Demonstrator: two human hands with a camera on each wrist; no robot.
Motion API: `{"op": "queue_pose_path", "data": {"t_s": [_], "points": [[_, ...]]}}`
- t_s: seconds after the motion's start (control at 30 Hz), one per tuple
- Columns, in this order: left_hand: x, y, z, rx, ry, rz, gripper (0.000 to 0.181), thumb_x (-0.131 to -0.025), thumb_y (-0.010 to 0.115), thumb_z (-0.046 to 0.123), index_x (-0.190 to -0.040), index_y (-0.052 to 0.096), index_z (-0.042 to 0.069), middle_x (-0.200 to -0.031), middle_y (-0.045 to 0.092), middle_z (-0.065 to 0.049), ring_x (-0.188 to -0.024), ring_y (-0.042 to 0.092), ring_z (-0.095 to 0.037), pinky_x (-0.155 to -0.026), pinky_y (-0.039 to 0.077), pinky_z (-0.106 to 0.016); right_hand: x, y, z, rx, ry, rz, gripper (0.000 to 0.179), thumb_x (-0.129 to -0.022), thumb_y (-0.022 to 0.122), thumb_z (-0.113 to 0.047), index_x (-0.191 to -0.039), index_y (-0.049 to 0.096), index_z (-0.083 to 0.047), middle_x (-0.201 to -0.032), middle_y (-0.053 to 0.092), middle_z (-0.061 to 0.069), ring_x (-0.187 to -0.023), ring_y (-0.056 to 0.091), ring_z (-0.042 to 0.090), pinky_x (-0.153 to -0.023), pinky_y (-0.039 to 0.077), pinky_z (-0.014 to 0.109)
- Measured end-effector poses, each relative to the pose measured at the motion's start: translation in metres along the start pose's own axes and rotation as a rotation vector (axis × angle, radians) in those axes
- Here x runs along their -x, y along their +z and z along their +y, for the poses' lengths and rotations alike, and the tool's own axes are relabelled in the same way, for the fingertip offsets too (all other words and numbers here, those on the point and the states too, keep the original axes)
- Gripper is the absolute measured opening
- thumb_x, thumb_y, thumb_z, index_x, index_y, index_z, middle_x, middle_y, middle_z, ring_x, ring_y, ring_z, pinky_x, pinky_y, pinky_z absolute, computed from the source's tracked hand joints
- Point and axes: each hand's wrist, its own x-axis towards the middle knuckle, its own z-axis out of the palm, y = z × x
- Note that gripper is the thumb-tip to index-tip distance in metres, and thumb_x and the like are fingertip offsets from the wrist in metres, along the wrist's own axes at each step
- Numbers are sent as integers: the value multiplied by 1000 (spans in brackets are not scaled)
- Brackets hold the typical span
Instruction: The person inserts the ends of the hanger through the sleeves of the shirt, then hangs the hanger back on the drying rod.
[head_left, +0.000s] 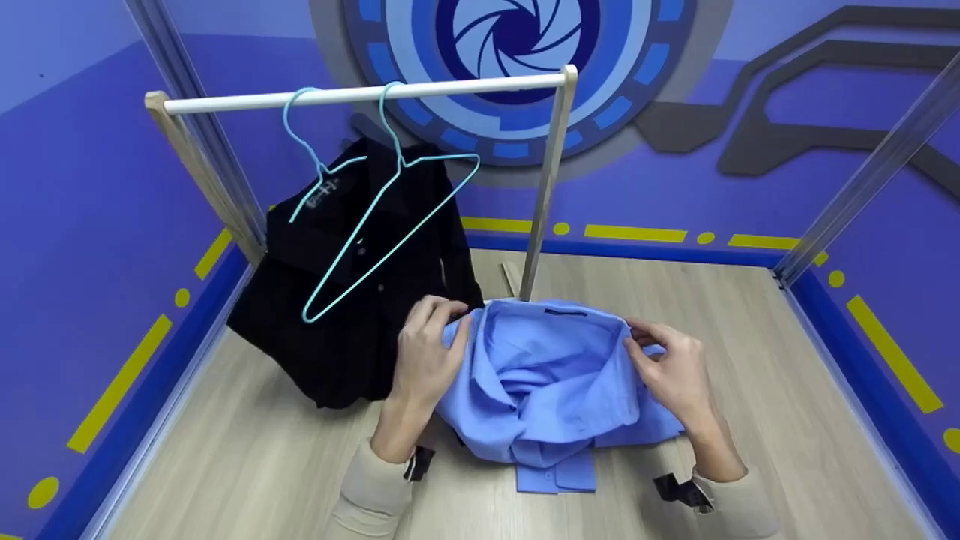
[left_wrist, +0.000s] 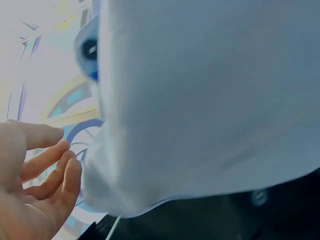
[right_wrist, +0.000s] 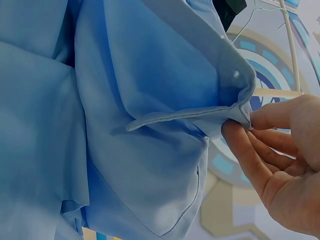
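Note:
A light blue button-up shirt (head_left: 570, 409) is bunched above the wooden floor, its collar standing in a loop with the neck opening facing up. At the collar's right side, my right hand (head_left: 671, 367) pinches the fabric; the right wrist view shows thumb and fingertips on a collar corner (right_wrist: 242, 116). My left hand (head_left: 429, 352) is at the shirt's left shoulder, fingers loosely bent. In the left wrist view, a narrow gap separates those fingertips (left_wrist: 75, 172) from the pale cloth (left_wrist: 200, 110). A dark label (head_left: 565, 312) shows inside the collar.
A small rack with a white rail (head_left: 480, 88) stands behind and left. An unloaded light blue hanger (head_left: 352, 247) hangs from it, before a black shirt (head_left: 337, 337) on another hanger (head_left: 296, 131). Blue printed walls (head_left: 637, 202) enclose the space.

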Motion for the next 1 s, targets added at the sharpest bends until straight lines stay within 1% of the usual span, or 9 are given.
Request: {"op": "queue_pose_path", "data": {"t_s": [0.1,0.3,0.4,0.5,0.6,0.67,0.8,0.87,1.0], "points": [[-6,-12,5,-23,43,81,7,-89,76,4,-96,75,2,-97,63,-8,-90,60,-28,-83,49,-38,0,0,0,3,12,-4,24,-82,80,10,-105,77,5,-88,75,11,-75,71,22,-61,54,15],[-21,-39,11,-93,106,234,7,-91,72,7,-96,75,2,-101,64,-13,-94,57,-33,-89,44,-44,1,-1,0,3,7,-12,25,-82,80,9,-106,77,4,-88,75,10,-75,70,21,-60,55,20],[-28,-51,11,-134,102,280,12,-94,71,11,-99,75,2,-105,65,-14,-97,57,-34,-91,42,-46,2,-2,1,-1,4,-12,25,-81,80,10,-106,77,4,-88,75,9,-75,70,21,-60,55,20],[-32,-61,10,-181,70,300,19,-95,70,15,-106,75,1,-111,64,-14,-103,56,-36,-94,41,-48,3,-2,1,1,6,-12,25,-81,80,10,-106,77,4,-87,75,9,-75,70,20,-60,55,21],[-32,-69,6,-225,28,308,27,-96,69,17,-116,73,-1,-118,63,-16,-111,54,-38,-97,39,-50,3,-2,1,-3,17,-17,26,-81,80,10,-106,77,4,-87,75,8,-75,70,20,-59,55,21],[-32,-74,3,-254,-4,299,33,-97,69,16,-125,70,-2,-124,61,-18,-117,52,-39,-100,38,-52,3,-1,1,-8,26,-18,26,-81,80,10,-106,77,3,-86,74,8,-75,70,19,-60,55,19],[-33,-83,-2,-337,-74,241,42,-101,64,14,-140,59,-3,-131,55,-20,-124,46,-41,-102,35,-56,4,-1,1,-11,24,-18,26,-82,79,10,-106,77,4,-87,74,8,-75,69,19,-60,53,15],[-34,-86,-3,-381,-112,206,43,-104,61,14,-143,56,-4,-133,52,-20,-125,44,-42,-100,34,-57,5,-1,1,-8,17,-17,26,-82,79,10,-106,76,4,-87,74,9,-75,69,19,-60,53,15],[-36,-90,-7,-430,-169,167,42,-104,59,9,-143,54,-6,-130,50,-23,-117,45,-43,-93,37,-55,4,-2,1,-2,9,-13,25,-81,80,10,-106,76,4,-87,74,9,-75,69,18,-60,52,14]]}}
